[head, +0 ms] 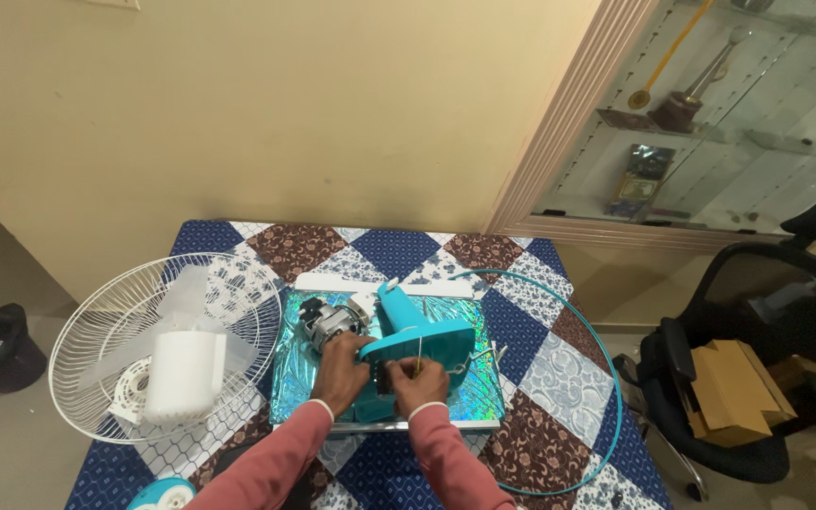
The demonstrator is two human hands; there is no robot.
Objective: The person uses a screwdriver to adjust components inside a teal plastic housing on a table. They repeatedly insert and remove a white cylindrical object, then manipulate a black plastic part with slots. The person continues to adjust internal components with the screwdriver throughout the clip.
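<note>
Head view, both hands at work near the middle of the tabletop [521, 349], which has a blue/brown/white patchwork cloth on it.

Left hand [342, 370]: grip curled shut around the teal fan housing [417, 340], at its left side, right beside the exposed motor [325, 323]. Fingers wrap the housing edge; thumb side hidden, so can't tell how tight the hold is.

Right hand [417, 382]: grip pinched shut on a thin screwdriver [417, 351], shaft upright w/ tip against the front lower part of the housing. Handle mostly hidden in the fist.

Housing w/ motor lies on a shiny holographic sheet [479, 392], approx. centre of the tabletop, directly under and between the two hands; its upright teal neck points away from the person. Motor sticks out on the left end, touching the left hand's knuckles or v. close, can't tell which.

Around it:
- white wire fan guard [96, 331] on the left, overhanging the tabletop edge, w/ translucent white fan blades [186, 368] lying in it; well apart from the hands.
- thin teal ring [606, 378] looping round the right side of the tabletop.
- white strip [332, 282] along the far edge of the sheet.
- black office chair [767, 378] to the right on the floor, cardboard box [734, 392] on its seat.
- glass cabinet [710, 123] upper right.

Pink sleeves on both forearms.
</note>
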